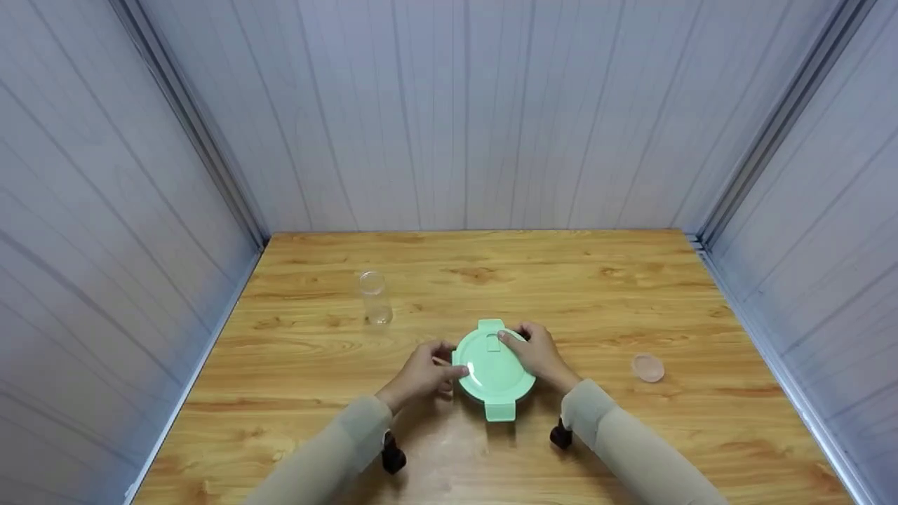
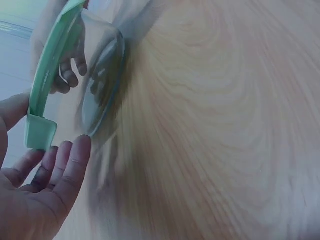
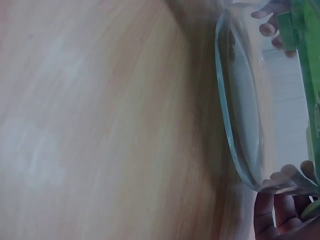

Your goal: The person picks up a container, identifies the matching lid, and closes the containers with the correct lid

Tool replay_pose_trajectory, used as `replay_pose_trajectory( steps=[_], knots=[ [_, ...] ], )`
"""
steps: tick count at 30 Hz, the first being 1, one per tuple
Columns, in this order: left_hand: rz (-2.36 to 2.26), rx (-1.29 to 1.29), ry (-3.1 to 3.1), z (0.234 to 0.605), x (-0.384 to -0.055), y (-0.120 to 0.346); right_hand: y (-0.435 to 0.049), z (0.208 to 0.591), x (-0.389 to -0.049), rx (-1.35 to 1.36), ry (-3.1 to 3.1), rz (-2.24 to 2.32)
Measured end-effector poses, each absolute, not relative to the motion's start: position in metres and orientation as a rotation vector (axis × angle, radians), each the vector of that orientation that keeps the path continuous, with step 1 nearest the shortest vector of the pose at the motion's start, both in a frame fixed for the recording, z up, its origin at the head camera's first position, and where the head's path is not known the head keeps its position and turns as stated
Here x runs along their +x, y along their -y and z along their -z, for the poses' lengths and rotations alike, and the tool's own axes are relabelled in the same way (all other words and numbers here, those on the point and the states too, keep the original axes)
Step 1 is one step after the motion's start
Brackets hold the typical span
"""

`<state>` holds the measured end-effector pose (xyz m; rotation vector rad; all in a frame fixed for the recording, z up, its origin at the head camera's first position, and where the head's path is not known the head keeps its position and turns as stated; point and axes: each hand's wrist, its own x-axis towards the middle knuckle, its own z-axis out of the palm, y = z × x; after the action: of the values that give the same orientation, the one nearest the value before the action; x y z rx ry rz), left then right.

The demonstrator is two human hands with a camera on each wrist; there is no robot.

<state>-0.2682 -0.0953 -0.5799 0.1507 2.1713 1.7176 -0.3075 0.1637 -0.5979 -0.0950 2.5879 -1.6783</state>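
Observation:
A clear glass food container [image 3: 240, 105] with a round light-green lid [image 1: 494, 372] stands between both hands near the middle of the table. Side flaps stick out from the lid at its far and near edges. My left hand [image 1: 424, 368] is at its left edge, thumb on top of the lid and fingertips against the underside of a flap [image 2: 40, 131]. On the far right, my right hand [image 1: 537, 351] grips the container, its thumb across the lid and its other fingers against the glass side. Through the glass, fingers show in the right wrist view.
A clear cylindrical cup [image 1: 377, 301] is at the back left of the wooden table [image 1: 309, 393]. To the right lies a small, round, translucent pinkish disc [image 1: 647, 367]. Pale panelled walls [image 1: 463, 119] enclose the table at the back and both sides.

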Motion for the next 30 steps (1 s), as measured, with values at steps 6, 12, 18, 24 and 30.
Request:
replay_pose_trajectory(
  steps=[6,12,18,24,30],
  knots=[
    [-1.679,0.241,-2.199,0.578,-0.272,0.095,-0.163,0.597,-0.306,-0.112,-2.6,1.707],
    [-1.705,0.268,-2.213,0.578,-0.272,0.092,-0.159,0.597,-0.304,-0.095,-2.643,1.709],
    [-1.696,0.284,-2.236,0.577,-0.275,0.089,-0.165,0.592,-0.304,-0.069,-2.607,1.677],
    [-1.631,0.345,-2.228,0.579,-0.284,0.092,-0.178,0.588,-0.304,-0.084,-2.492,1.695],
    [-1.571,0.406,-2.188,0.579,-0.296,0.095,-0.188,0.586,-0.3,-0.118,-2.439,1.7]
  ],
)
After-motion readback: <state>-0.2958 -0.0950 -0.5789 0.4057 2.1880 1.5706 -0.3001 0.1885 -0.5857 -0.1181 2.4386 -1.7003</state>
